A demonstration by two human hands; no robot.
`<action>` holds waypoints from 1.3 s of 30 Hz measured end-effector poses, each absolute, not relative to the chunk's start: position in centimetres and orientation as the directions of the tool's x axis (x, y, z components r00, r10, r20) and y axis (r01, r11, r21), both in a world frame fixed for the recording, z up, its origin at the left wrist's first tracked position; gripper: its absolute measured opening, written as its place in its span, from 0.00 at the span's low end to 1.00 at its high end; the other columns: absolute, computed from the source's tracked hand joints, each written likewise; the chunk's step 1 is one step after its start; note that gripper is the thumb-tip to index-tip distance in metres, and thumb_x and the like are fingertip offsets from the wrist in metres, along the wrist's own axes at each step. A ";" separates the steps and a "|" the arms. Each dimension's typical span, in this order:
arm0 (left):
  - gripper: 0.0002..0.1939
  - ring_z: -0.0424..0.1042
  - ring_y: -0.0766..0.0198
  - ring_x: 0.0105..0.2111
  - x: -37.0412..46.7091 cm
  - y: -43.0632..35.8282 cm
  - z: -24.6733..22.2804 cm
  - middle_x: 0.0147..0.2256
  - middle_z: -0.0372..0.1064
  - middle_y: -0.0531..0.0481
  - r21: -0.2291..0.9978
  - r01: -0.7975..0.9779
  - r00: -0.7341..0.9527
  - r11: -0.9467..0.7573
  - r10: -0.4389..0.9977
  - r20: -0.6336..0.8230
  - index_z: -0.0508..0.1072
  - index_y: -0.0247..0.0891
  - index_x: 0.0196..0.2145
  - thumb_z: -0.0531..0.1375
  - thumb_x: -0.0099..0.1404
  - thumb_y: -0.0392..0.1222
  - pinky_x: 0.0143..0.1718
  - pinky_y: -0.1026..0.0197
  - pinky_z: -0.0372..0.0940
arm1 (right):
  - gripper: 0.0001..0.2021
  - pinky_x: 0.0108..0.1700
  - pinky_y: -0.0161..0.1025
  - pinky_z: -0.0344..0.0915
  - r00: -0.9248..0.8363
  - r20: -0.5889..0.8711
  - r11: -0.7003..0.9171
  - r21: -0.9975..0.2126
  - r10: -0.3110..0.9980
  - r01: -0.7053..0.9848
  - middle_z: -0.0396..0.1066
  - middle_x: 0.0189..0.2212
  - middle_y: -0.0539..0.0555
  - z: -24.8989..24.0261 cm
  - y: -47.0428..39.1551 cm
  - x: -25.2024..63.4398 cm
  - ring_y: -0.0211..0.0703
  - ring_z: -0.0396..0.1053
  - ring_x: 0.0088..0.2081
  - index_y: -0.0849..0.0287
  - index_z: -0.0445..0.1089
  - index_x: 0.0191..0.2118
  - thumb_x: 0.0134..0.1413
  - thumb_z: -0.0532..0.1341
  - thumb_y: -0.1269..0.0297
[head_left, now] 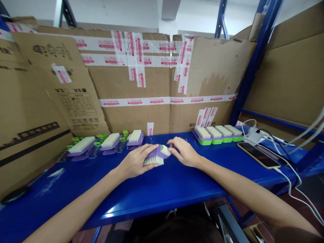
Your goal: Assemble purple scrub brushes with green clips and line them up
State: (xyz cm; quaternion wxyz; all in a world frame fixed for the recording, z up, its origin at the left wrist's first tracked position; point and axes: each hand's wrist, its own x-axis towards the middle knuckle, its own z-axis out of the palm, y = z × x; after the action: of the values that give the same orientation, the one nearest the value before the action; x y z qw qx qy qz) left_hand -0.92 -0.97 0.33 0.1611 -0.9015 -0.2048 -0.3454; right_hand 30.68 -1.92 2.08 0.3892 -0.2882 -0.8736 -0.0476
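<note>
My left hand (138, 160) is wrapped round a purple brush (157, 156) with white bristles facing down, held above the blue table. A white and green part shows at the brush's right end. Close to that end is my right hand (184, 152), its fingers curled; the thumb and fingertips are apart, and nothing shows between them. Behind my left hand, purple brushes lie bristles up, among them one (135, 136) near the middle and one (82, 145) further left, with green-topped clear pieces (124, 136) beside them.
On the blue table (152, 195), several green-and-purple brushes (216, 133) stand in a row at the back right. A phone (258, 155) lies right of them, with a charger (253, 135) and cables. Cardboard walls (136, 118) enclose the back and sides. A black object (16, 195) lies far left.
</note>
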 end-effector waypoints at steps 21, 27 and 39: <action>0.38 0.85 0.46 0.54 -0.7 -1.3 1.0 0.61 0.77 0.34 -0.213 0.479 0.707 -0.852 0.230 0.669 0.59 0.41 0.77 0.59 0.82 0.66 0.52 0.45 0.83 | 0.13 0.53 0.52 0.76 -0.487 0.759 0.832 -0.127 0.431 0.539 0.79 0.47 0.59 2.1 -1.7 31.2 0.53 0.78 0.49 0.54 0.70 0.60 0.86 0.51 0.59; 0.38 0.85 0.46 0.53 -0.2 -1.6 1.3 0.58 0.79 0.35 -0.257 0.447 0.723 -0.857 0.177 0.668 0.61 0.38 0.76 0.56 0.83 0.68 0.51 0.46 0.83 | 0.15 0.48 0.51 0.74 -0.619 0.717 0.886 0.006 0.319 0.464 0.78 0.45 0.59 2.1 -2.5 30.8 0.53 0.76 0.44 0.56 0.69 0.60 0.82 0.59 0.50; 0.43 0.82 0.45 0.55 -0.2 -1.5 1.2 0.59 0.78 0.34 -0.275 0.446 0.716 -0.851 0.155 0.681 0.58 0.38 0.78 0.62 0.80 0.67 0.54 0.42 0.81 | 0.14 0.46 0.52 0.74 -0.657 0.701 0.872 0.104 0.277 0.479 0.78 0.45 0.61 1.9 -2.6 30.2 0.55 0.74 0.43 0.58 0.68 0.59 0.84 0.58 0.52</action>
State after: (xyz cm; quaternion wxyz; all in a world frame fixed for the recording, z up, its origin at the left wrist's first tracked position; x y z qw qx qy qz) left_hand -0.17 -1.49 1.15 0.2155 -0.9008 -0.1668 -0.3382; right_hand 30.22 -2.61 1.94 0.3570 -0.2102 -0.8991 -0.1415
